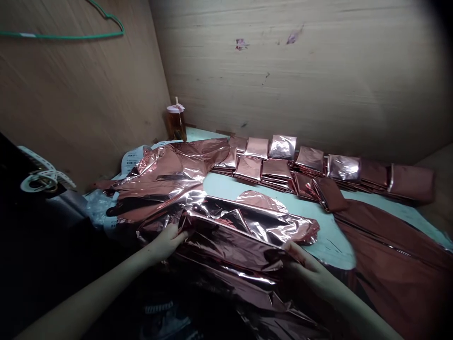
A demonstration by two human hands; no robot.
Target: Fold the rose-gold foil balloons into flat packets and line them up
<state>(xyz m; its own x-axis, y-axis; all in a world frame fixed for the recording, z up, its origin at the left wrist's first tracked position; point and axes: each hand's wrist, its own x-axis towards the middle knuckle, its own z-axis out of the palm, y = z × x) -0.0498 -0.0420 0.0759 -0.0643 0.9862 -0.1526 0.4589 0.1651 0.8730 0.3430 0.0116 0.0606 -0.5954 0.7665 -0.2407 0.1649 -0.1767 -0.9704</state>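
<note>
A rose-gold foil sheet (230,245) stretches between my two hands near the table's front edge, its lower part hanging down in folds. My left hand (168,241) pinches its upper left edge between thumb and fingers. At the right end, my right hand (300,257) grips the same edge, with some fingers hidden behind the foil. Just beyond lies more loose, shiny foil (279,226). A crumpled foil heap (170,165) spreads over the left of the table. Folded foil packets (278,168) stand stacked in rows along the back.
A lidded cup with a straw (176,123) stands in the back left corner of the pale table (222,185). Flat foil (399,255) covers the right side. Labels (132,159) and clear plastic (97,208) lie at left. A green hanger (71,36) hangs above.
</note>
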